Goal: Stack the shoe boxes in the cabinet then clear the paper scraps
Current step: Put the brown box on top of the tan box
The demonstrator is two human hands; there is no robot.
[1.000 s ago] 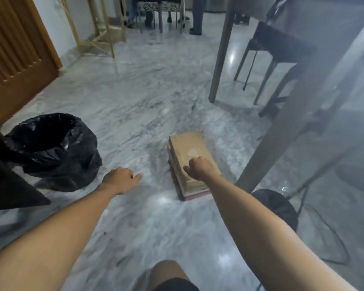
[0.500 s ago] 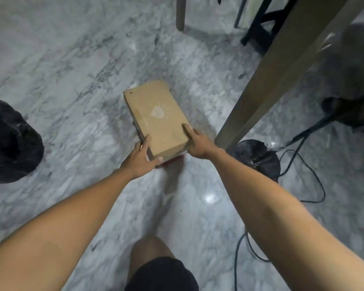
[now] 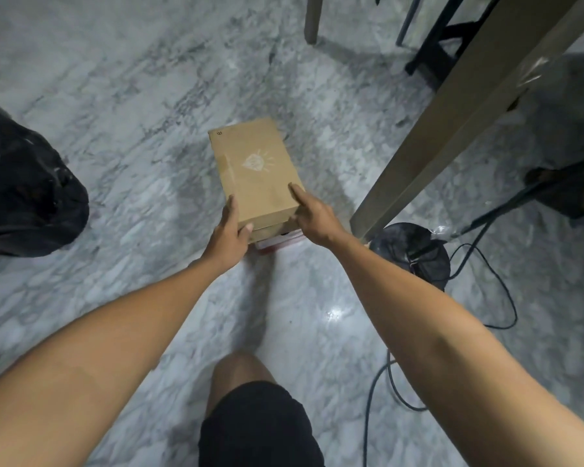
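Lying on the marble floor [image 3: 122, 96], a tan cardboard shoe box [image 3: 255, 170] with a pale diamond mark on its lid tops a short stack; under its near end a second tan box edge and a red and white box [image 3: 277, 242] show, though how the lower ones line up is mostly hidden. Both hands grip the top box at its near end. The left hand [image 3: 228, 235] holds the left near corner, fingers running up along the side edge and the thumb curled against the near face. The right hand [image 3: 312, 217] holds the right near corner, the index finger laid straight on the lid's right edge and the other fingers wrapped down the side. Whether the box rests on the stack or is lifted just off it cannot be told. Just right of the stack a tan counter leg [image 3: 452, 129] slants down to the floor, and beside its foot sits a round black base [image 3: 415, 251] with a black cable [image 3: 499, 291] looping away over the marble. Well to the left stands a bin lined with a black plastic bag [image 3: 24, 183]. Dark chair legs [image 3: 432, 52] stand at the top right. At the bottom a bare knee and black shorts [image 3: 257, 426] show between the forearms.
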